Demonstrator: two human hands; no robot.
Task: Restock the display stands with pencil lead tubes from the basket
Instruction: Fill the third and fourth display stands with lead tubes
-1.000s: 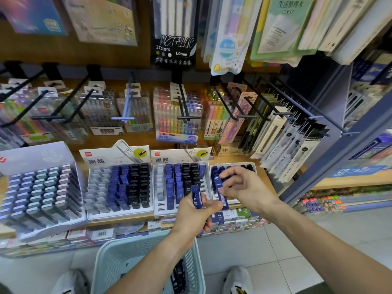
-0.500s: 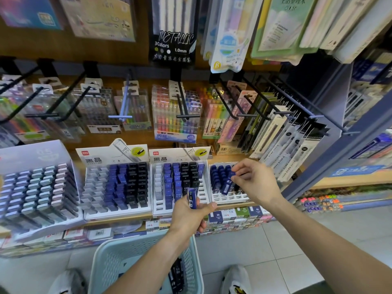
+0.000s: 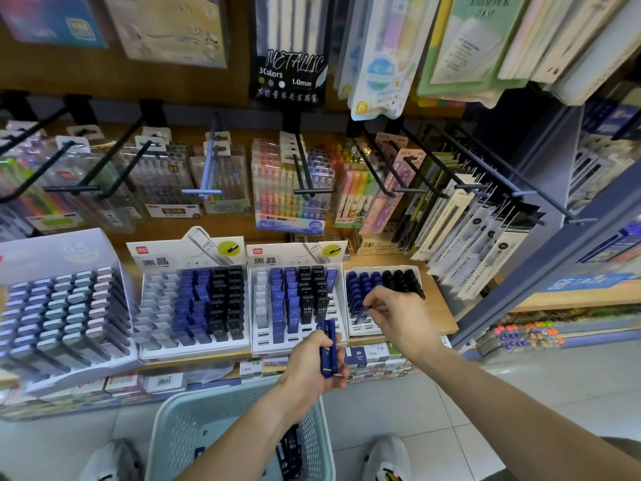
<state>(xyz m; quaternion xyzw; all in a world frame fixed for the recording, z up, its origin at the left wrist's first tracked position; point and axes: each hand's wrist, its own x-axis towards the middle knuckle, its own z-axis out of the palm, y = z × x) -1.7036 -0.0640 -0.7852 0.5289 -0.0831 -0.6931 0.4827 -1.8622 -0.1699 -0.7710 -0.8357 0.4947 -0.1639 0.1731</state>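
Four stands on shelf [image 3: 440, 317]: grey stand [image 3: 52, 258] marked "0.5"; two white stands [image 3: 194, 348] headed "黑晶", picture tube "HB 0.5"; small stand [image 3: 357, 329] at right. Above, black pack [image 3: 289, 78]: "METALLIC 3Colors 1.0mm". Basket [image 3: 173, 428] on floor, dark tubes inside, count unclear. Left hand [image 3: 312, 366] clamped on blue tubes [image 3: 328, 348], long axis upright, count unclear. Right hand [image 3: 399, 317] pinching one blue tube [image 3: 363, 311] over small stand, tilted.

Stationery shop (hanging pen packs [image 3: 290, 189], price-tagged shelf [image 3: 440, 317])
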